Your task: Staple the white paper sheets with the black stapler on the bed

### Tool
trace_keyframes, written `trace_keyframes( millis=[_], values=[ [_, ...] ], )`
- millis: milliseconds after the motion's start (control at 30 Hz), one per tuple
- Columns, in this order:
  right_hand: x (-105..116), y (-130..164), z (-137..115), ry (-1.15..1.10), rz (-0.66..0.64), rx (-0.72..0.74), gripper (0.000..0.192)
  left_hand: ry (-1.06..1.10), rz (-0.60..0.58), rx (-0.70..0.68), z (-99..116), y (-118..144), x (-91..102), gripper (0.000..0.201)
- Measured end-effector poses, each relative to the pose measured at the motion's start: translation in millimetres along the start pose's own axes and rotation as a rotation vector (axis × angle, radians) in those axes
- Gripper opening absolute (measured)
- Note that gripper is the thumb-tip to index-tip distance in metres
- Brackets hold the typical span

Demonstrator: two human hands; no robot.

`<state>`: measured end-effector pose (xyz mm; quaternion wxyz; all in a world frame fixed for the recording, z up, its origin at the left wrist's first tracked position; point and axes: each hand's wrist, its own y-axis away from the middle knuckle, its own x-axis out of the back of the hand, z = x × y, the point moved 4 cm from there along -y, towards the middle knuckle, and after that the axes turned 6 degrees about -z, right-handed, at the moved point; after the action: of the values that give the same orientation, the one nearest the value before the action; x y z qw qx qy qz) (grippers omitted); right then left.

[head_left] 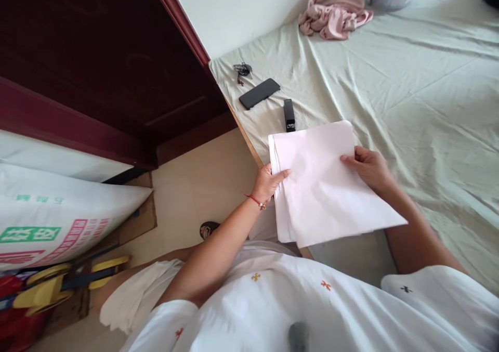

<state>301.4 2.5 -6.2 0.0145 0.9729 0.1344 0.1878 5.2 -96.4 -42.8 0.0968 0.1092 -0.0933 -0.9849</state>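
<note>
Both hands are on one stack of white paper, held over the bed's near edge. The left hand pinches the stack's left edge, thumb on top, fingers underneath. The right hand presses curled fingers on the right side. How many sheets, I cannot tell. On the pale green sheet beyond: one black stapler, one dark phone, one bunch of keys, one pink garment.

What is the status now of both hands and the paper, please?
Left hand and right hand grip paper stack by its edges. Stapler and phone lie beyond it on the bed sheet.
</note>
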Motion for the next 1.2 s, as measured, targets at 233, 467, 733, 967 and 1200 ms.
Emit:
trace_keyframes(
  millis=[233, 467, 733, 967, 1200],
  values=[
    [-11.0, 7.1, 9.6, -0.170, -0.025, -0.028, 0.031, 0.080, 0.065, -0.023, -5.5, 1.5, 10.5, 0.038],
    [-10.1, 4.7, 15.5, -0.040, 0.019, -0.013, 0.029, 0.022, 0.106, -0.052, -0.7, 5.0, 8.9, 0.028],
    [-3.0, 5.3, 13.4, 0.012, -0.060, -0.006, 0.035, -0.066, 0.152, -0.128, 2.2, 4.3, 12.1, 0.032],
    [-1.8, 6.4, 6.4, 0.145, -0.052, 0.021, 0.033, -0.109, 0.118, -0.153, 0.7, 6.5, 12.6, 0.029],
    [-2.6, 8.6, -3.1, 0.201, -0.065, 0.039, 0.035, -0.136, 0.136, -0.152, 1.1, 6.6, 13.5, 0.032]
  ],
)
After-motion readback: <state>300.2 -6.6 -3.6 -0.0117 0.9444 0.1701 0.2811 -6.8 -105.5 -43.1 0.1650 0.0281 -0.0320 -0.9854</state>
